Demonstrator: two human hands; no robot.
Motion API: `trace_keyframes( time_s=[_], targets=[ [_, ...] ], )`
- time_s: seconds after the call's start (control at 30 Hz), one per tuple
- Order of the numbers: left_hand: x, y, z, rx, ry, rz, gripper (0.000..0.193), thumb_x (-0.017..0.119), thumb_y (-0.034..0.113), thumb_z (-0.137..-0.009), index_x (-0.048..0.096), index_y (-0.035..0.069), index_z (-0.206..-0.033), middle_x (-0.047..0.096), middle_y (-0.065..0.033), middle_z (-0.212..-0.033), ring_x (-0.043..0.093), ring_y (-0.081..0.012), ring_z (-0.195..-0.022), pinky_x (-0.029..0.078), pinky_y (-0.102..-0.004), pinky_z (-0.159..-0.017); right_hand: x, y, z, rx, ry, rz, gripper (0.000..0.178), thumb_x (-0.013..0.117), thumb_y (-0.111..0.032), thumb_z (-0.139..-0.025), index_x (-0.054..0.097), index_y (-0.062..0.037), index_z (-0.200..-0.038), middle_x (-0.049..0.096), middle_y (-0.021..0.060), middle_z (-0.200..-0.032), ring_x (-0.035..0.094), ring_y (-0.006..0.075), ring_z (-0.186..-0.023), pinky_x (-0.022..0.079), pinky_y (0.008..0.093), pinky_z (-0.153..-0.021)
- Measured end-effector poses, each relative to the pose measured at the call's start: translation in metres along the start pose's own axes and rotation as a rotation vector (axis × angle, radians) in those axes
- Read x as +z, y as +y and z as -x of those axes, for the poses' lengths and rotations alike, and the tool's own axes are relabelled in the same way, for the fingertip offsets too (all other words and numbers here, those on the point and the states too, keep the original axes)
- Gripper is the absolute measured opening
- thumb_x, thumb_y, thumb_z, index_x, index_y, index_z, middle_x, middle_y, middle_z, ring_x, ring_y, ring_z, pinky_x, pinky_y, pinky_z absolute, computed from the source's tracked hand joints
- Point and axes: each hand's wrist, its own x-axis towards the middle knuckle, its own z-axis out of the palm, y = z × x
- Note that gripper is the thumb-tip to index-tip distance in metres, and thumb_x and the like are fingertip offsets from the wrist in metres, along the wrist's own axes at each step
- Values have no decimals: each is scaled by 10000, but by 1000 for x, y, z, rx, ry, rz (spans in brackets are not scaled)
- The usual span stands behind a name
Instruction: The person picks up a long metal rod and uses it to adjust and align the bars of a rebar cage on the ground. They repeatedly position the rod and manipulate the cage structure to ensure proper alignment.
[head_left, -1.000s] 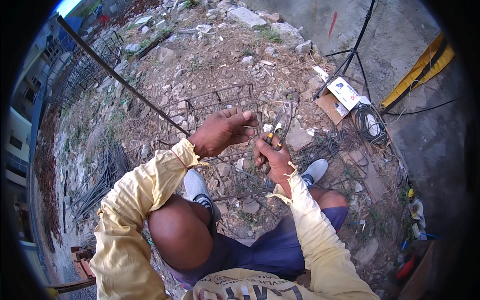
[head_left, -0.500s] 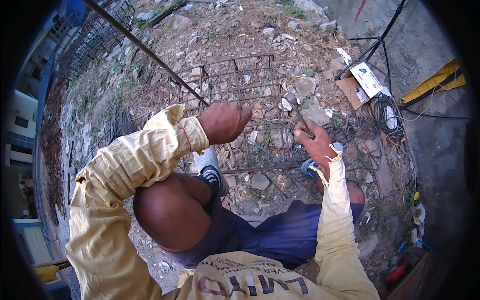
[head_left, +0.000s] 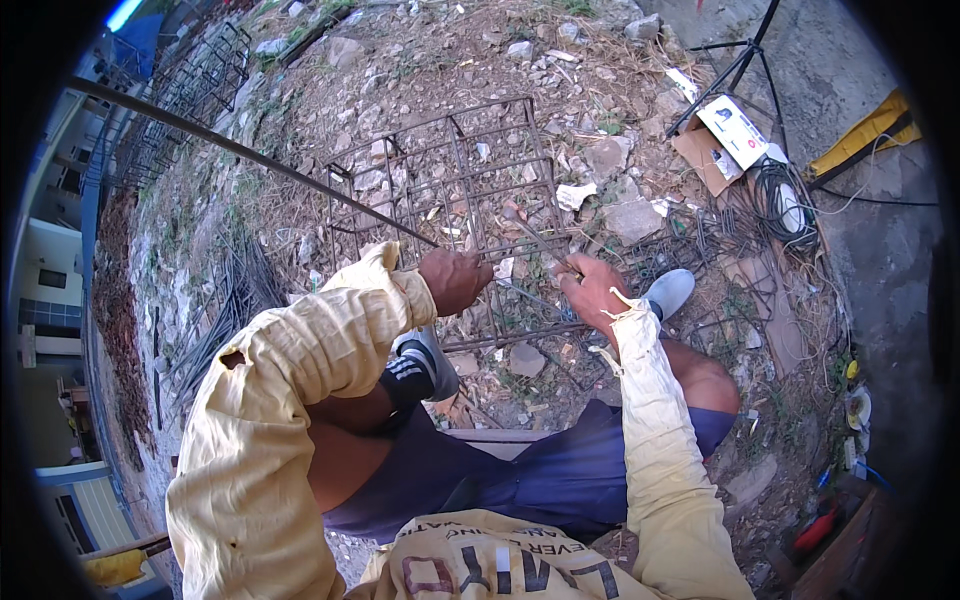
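My left hand [head_left: 455, 279] is closed around the lower end of a long dark metal rod [head_left: 250, 155], which slants up toward the upper left. My right hand [head_left: 590, 290] grips a small hammer-like tool [head_left: 540, 238], its head pointing away and to the left, over the near part of a rusty steel-bar cage [head_left: 470, 190]. The cage lies on the rubble in front of my feet. The two hands are close but apart, and blur hides the tool's exact shape.
Stones and a bundle of thin rods [head_left: 235, 310] lie on the left. At the right are an opened cardboard box [head_left: 735, 135], a coiled black cable [head_left: 780, 205], a black tripod [head_left: 750, 50] and a yellow-and-black object [head_left: 870, 130]. Another bar cage [head_left: 200, 95] stands far left.
The rod has tilted flatter, its upper end swinging left and down. My left hand has moved slightly right and down; my right hand has carried the tool left, nearer to it.
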Motion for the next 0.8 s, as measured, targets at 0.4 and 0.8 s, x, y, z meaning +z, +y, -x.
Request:
trace_keyframes(
  time_s=[0.4, 0.8],
  targets=[
    [84, 22, -21, -361, -51, 623, 475, 518, 498, -961, 688, 56, -911, 680, -223, -872, 656, -411, -869, 512, -488, -804, 60, 62, -28, 327, -40, 63, 324, 583, -253, -898, 652, -28, -1120, 673, 244, -1052, 641, 410, -1007, 493, 454, -875],
    [113, 46, -70, -861, -174, 732, 535, 485, 507, -964, 625, 65, -1230, 614, -228, -1257, 595, -393, -1166, 479, -483, -971, 119, 59, -14, 405, 96, -130, 292, 637, -221, -850, 667, 15, -1019, 679, 206, -863, 658, 301, -802, 486, 417, -713]
  ],
)
